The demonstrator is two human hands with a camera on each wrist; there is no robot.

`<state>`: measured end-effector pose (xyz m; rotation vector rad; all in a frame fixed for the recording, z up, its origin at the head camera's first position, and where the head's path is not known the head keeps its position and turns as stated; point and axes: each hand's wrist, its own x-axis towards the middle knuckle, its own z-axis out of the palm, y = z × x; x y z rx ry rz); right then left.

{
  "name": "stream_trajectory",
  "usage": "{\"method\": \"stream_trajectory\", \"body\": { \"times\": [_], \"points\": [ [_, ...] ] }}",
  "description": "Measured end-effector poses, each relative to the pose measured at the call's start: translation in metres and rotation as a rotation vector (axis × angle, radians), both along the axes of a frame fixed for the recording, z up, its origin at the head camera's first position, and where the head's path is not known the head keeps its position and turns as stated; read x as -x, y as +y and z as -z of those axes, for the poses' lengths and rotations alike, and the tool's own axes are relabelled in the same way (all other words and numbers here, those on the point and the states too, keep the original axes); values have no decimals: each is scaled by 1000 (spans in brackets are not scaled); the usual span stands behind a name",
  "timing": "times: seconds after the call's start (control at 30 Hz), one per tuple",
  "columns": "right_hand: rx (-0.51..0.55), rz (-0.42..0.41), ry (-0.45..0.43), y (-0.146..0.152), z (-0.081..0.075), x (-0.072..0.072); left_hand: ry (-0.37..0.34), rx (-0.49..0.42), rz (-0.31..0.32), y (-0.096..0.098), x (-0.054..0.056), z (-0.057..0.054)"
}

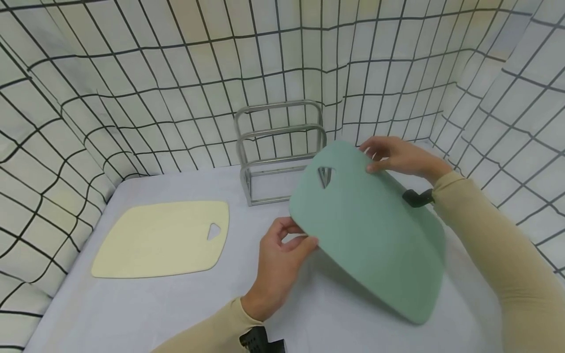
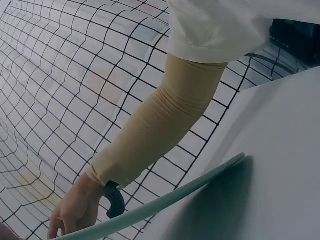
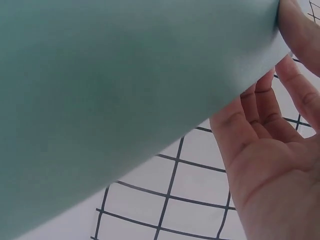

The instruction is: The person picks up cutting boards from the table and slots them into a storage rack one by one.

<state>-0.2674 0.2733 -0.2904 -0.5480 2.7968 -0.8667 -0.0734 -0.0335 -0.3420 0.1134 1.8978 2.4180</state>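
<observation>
Nearest to us, the left hand point(image 1: 280, 264) pinches the left edge of the green board point(image 1: 371, 230), its thumb on the upper face and its fingers bent in beneath the edge. Black gear point(image 1: 262, 342) is strapped at that wrist. The board is tilted, its holed end raised toward the back; we cannot tell whether its near corner touches the table point(image 1: 198, 314). Farther along, the right hand point(image 1: 399, 157) pinches the opposite edge near the top, the gap from thumb to forefinger only about as wide as the board is thick. To the left, the yellow board point(image 1: 163, 240) lies flat, well apart from both hands. Behind stands the metal rack point(image 1: 282, 131) — partly covered by the green board, though a bit of it shows through the hole — and beyond it the grid-lined wall point(image 1: 265, 54).

From the left wrist we see the green board nearly edge-on, its shadow beneath, and a white sleeve point(image 2: 215, 32) above the tan one point(image 2: 155, 120); from the right wrist, the right palm — hidden in the head view.
</observation>
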Motion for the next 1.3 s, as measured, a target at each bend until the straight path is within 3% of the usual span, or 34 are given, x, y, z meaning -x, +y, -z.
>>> {"method": "stream_trajectory", "body": {
  "times": [0.77,1.3],
  "points": [
    [98,82,31,-6,-15,-15,115,52,-95,-13,1,-23],
    [221,145,91,-19,-23,-30,142,86,-142,-27,1,-40]
  ]
}}
